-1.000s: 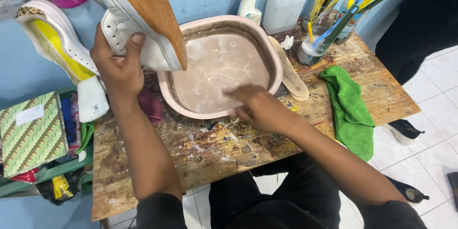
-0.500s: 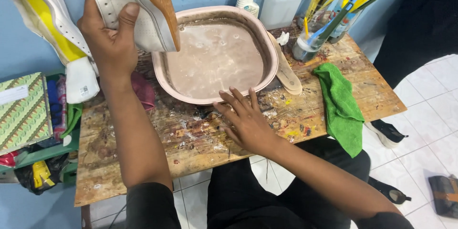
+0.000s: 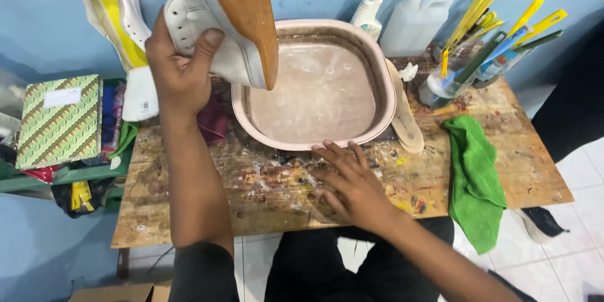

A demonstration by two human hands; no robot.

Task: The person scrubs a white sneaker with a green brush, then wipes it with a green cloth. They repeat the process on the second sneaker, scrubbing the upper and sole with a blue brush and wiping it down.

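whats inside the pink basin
The pink basin holds cloudy, soapy water with a few bubbles. Its murk hides the bottom, and the white shoe held in the left hand covers the near-left corner.

I see a flat rectangular box [image 3: 58, 121] at far left on the green shelf, green-and-yellow patterned with a plain white label [image 3: 62, 97] near its top edge. Behind the basin stand a white spray bottle [image 3: 371, 9] with a blue trigger head and, just beside it, a translucent white jug [image 3: 415, 23]. No signs or screens.
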